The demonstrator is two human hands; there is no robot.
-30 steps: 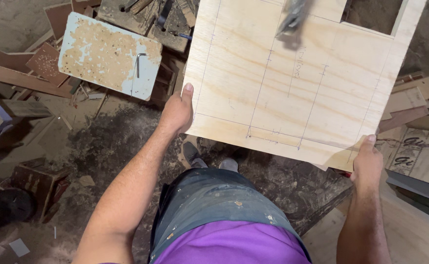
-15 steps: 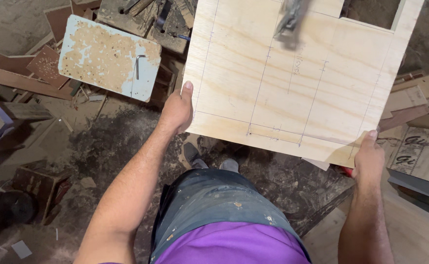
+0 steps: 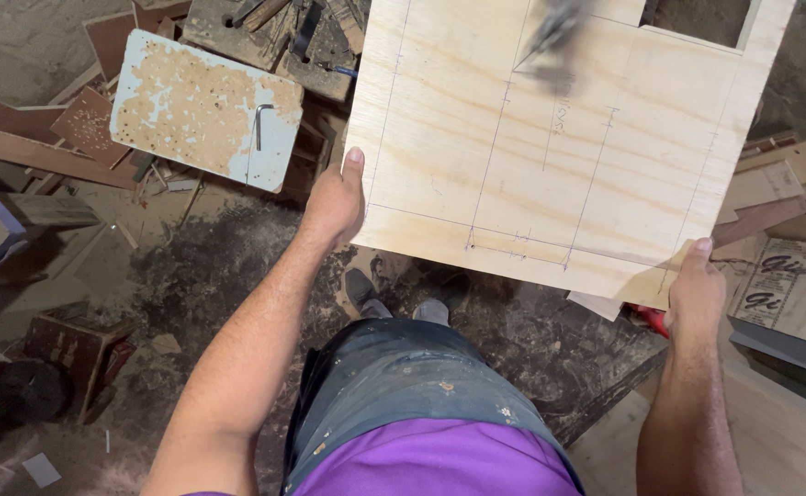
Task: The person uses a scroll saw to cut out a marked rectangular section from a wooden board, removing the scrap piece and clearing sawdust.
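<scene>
Sawdust floor, offcuts about | plywood panel [image 3: 550, 138] held flat ahead at waist height | left hand [image 3: 334, 204] grips left edge, right hand [image 3: 694, 292] near-right corner | hands well apart, long axis side-to-side

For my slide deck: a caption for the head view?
Both hands, left and right, hold a pencil-marked pale plywood panel.

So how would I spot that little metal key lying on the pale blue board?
Start at the big plywood sheet that both hands hold, then look just past its left edge to the chipped pale blue board on the scrap pile. The hex key lies near that board's right side: a thin, dark, L-shaped metal rod, unlike the wood offcuts around it.
</scene>
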